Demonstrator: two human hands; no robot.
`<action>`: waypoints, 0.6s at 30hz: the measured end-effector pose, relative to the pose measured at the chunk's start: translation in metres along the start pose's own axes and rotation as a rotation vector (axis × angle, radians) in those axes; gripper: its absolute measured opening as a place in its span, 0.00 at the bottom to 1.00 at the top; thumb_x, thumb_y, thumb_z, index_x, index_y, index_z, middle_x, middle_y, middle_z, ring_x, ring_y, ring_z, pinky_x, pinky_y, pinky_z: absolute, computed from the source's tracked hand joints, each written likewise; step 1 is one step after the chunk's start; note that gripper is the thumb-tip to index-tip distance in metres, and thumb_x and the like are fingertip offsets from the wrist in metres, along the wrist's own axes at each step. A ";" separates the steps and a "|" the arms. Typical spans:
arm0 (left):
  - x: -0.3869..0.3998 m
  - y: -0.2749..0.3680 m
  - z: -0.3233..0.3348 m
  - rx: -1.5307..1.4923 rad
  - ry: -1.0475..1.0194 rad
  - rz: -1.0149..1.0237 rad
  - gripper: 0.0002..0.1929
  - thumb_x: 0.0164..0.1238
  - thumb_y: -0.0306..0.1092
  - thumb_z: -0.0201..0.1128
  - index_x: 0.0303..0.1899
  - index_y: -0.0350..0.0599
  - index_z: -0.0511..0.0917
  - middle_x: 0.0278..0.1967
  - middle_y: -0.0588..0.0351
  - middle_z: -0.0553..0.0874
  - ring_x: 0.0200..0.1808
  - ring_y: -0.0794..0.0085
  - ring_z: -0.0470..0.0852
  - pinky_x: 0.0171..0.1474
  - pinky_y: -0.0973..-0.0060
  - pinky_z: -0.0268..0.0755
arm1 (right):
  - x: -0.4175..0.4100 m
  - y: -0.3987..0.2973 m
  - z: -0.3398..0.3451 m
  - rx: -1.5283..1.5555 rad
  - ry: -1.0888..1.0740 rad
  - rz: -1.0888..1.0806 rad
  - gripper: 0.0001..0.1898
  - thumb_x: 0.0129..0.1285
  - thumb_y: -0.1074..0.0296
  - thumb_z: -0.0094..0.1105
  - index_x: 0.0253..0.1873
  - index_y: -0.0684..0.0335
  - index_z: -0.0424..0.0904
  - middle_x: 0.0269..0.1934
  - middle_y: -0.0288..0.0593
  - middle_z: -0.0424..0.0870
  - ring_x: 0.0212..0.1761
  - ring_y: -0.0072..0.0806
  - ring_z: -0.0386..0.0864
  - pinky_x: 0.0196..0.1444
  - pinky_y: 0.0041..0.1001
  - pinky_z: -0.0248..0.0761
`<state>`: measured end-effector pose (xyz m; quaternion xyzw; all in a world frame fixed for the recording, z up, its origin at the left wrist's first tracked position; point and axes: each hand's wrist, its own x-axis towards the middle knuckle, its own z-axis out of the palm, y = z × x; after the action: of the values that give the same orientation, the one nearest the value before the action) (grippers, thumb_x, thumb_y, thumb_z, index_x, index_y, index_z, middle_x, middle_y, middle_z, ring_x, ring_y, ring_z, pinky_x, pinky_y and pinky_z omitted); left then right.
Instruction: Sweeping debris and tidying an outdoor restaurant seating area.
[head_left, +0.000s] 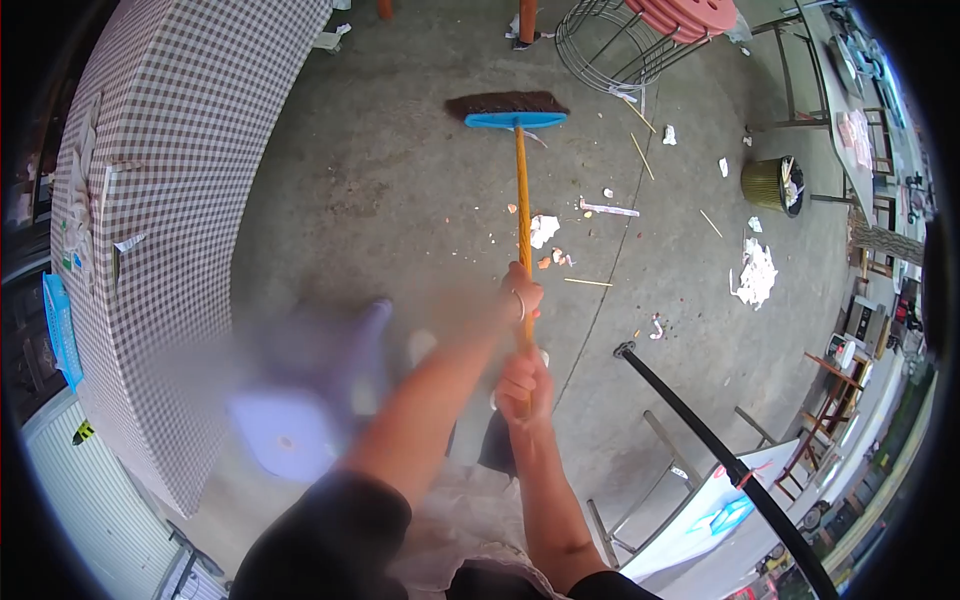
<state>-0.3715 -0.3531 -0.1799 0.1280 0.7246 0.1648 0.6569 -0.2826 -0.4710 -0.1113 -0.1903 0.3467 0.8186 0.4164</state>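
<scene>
Both of my hands grip the wooden handle of a push broom. My left hand (523, 291), with a bracelet at its wrist, is the higher one on the handle (523, 187). Lower down, near the handle's end, my right hand (525, 386) is wrapped around it. The broom's blue head (516, 120) with dark bristles (510, 103) rests on the concrete floor, straight ahead of me. Beside the handle lie a crumpled white paper (544, 230), orange-brown scraps (544, 262) and a thin stick (589, 283). A flat paper strip (611, 209) lies farther right.
A table with a checked cloth (180, 187) runs along the left, a blurred purple stool (285, 435) beside it. Stacked pink stools (686, 16) stand ahead. To the right are a waste bin (772, 186), a paper heap (755, 274) and a black pole (690, 416).
</scene>
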 end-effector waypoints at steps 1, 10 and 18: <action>-0.013 -0.005 0.016 0.053 -0.049 0.001 0.14 0.58 0.28 0.52 0.45 0.42 0.60 0.28 0.48 0.75 0.21 0.65 0.78 0.18 0.64 0.73 | -0.020 -0.001 0.001 -0.014 0.034 -0.031 0.09 0.72 0.60 0.35 0.42 0.57 0.65 0.20 0.27 0.59 0.14 0.12 0.57 0.13 0.15 0.54; -0.176 -0.136 0.040 -0.206 -0.022 0.091 0.12 0.57 0.28 0.48 0.44 0.42 0.61 0.16 0.56 0.70 0.07 0.72 0.70 0.07 0.74 0.63 | -0.190 0.070 0.011 -0.706 0.657 0.067 0.06 0.69 0.58 0.43 0.43 0.50 0.61 0.18 0.27 0.58 0.12 0.14 0.55 0.10 0.17 0.49; -0.120 -0.223 -0.114 -0.855 0.428 -0.072 0.10 0.61 0.32 0.57 0.38 0.50 0.64 0.15 0.62 0.67 0.10 0.77 0.68 0.10 0.75 0.62 | -0.066 0.098 -0.042 -1.063 0.396 0.620 0.14 0.69 0.68 0.42 0.58 0.50 0.63 0.19 0.26 0.58 0.13 0.12 0.55 0.14 0.15 0.50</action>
<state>-0.4656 -0.6124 -0.1522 -0.2158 0.7149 0.4477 0.4918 -0.3232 -0.5782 -0.0604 -0.4089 0.0033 0.9105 -0.0624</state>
